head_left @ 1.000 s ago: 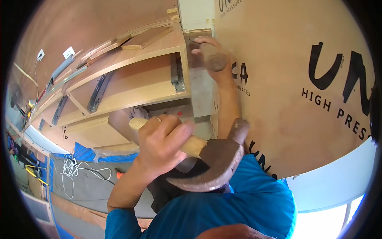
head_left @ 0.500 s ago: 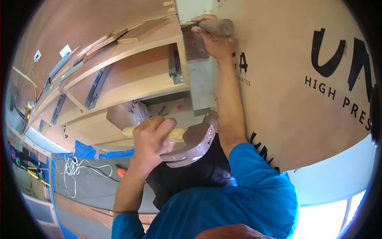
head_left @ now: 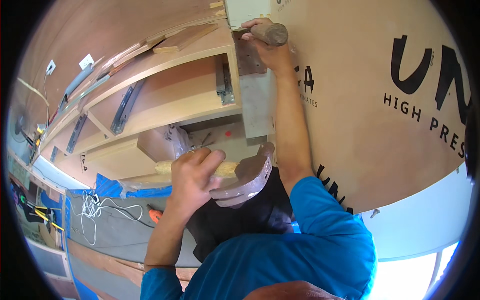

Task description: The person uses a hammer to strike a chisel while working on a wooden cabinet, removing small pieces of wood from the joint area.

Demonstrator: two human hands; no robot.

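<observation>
My left hand (head_left: 192, 177) is closed around the pale wooden handle of a claw hammer (head_left: 250, 185), held in front of my body. Its worn metal head points to the right, with the claw curving toward me. Farther off, my right arm is stretched out along the printed brown panel. There my right hand (head_left: 274, 59) grips a chisel (head_left: 275, 34) by its thick, worn wooden handle, butt end toward me. The chisel's blade is mostly hidden and points left, at the wall edge beside the cabinet's end. Just below it is a brown plate with small holes (head_left: 250, 54).
An open wooden cabinet frame (head_left: 165, 97) with metal drawer slides (head_left: 122, 107) stands to the left, wood strips (head_left: 187, 36) on its top. The large brown panel (head_left: 360, 100) borders my right arm. A white cable (head_left: 92, 210) and an orange tool (head_left: 155, 215) lie on the floor.
The view has shifted slightly. The hammer has moved a little to the right with my left hand. My right hand keeps its hold on the chisel, whose handle end is tipped slightly differently.
</observation>
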